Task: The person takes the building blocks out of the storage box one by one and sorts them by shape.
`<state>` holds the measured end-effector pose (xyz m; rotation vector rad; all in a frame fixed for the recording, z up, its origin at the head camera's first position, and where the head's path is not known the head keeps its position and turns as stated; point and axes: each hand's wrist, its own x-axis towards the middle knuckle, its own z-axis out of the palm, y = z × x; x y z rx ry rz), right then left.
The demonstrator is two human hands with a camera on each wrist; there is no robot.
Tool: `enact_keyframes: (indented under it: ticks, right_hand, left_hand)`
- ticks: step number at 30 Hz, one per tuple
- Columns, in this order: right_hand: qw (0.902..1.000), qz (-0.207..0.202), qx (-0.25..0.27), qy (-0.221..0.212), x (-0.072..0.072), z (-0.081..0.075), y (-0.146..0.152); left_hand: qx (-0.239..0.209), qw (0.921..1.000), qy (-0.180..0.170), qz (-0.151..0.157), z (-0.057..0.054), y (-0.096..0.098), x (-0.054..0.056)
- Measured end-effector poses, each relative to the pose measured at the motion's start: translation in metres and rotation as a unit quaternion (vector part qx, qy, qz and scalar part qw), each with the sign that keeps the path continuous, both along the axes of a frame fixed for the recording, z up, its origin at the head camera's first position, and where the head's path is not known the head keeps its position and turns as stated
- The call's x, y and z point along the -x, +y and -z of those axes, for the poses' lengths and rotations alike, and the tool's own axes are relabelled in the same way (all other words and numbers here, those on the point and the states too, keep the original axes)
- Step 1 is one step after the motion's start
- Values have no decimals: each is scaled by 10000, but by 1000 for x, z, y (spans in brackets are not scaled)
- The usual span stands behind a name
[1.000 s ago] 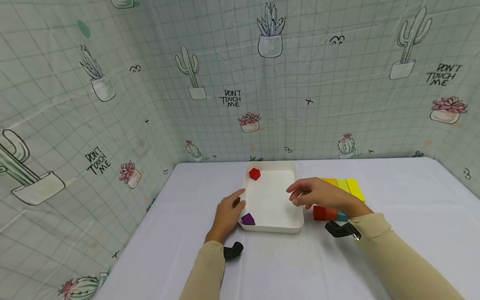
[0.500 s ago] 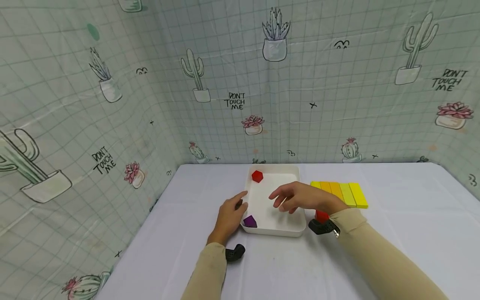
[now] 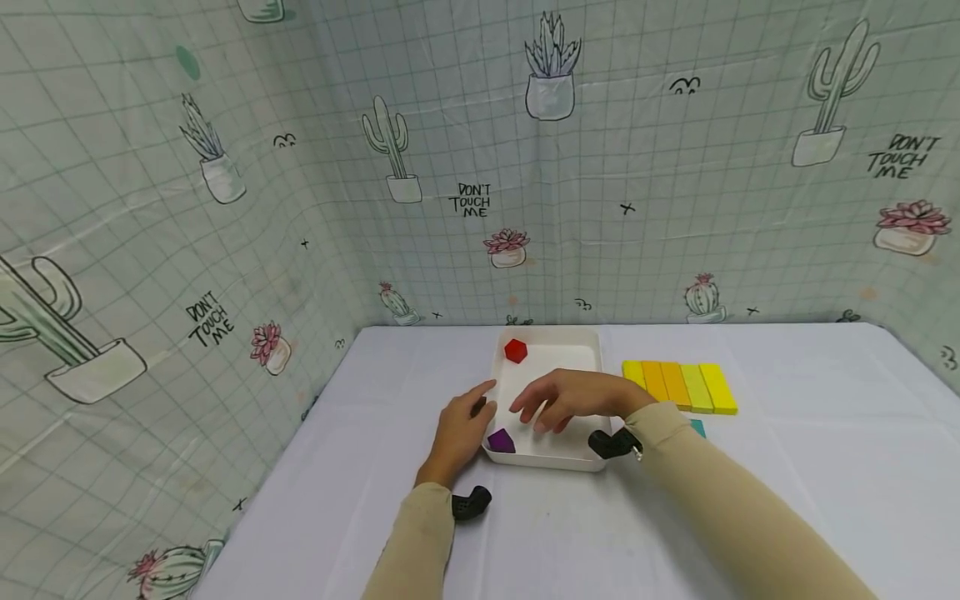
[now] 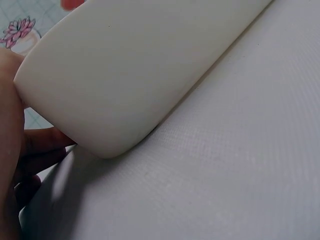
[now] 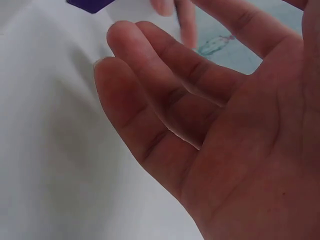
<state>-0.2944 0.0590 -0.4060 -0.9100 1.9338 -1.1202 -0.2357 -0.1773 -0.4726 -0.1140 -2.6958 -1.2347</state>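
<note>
A shallow white tray (image 3: 540,462) lies on the table in the head view. Inside it are a red hexagonal piece (image 3: 516,351) in the far left corner and a purple angular piece (image 3: 501,442) in the near left corner. My left hand (image 3: 459,429) holds the tray's left edge, with thumb and index finger at the rim; in the left wrist view some fingers (image 4: 45,140) lie beside the outer wall. Over the tray's middle hovers my right hand (image 3: 573,398), fingers loosely bent and apart. The right wrist view shows nothing in its palm.
Several flat yellow and orange strips (image 3: 678,387) lie side by side right of the tray. A teal piece (image 3: 698,427) shows partly behind my right sleeve. The patterned cloth backdrop (image 3: 600,167) rises behind the table.
My right hand has moved left from the tray's right edge to above its middle. The red block beside the tray is now hidden by the right forearm. My left hand stays at the rim.
</note>
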Motion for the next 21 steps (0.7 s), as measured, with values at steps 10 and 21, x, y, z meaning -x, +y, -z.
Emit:
enact_keyframes:
  ticks: [10, 21]
  right_hand:
    - [9998, -115, -180, -28, 4, 17, -19]
    - [9976, -200, -630, 195, 3, 12, -32]
  left_hand:
    - [73, 10000, 40, 43, 0, -2, 0]
    - [131, 9997, 201, 92, 0, -2, 2]
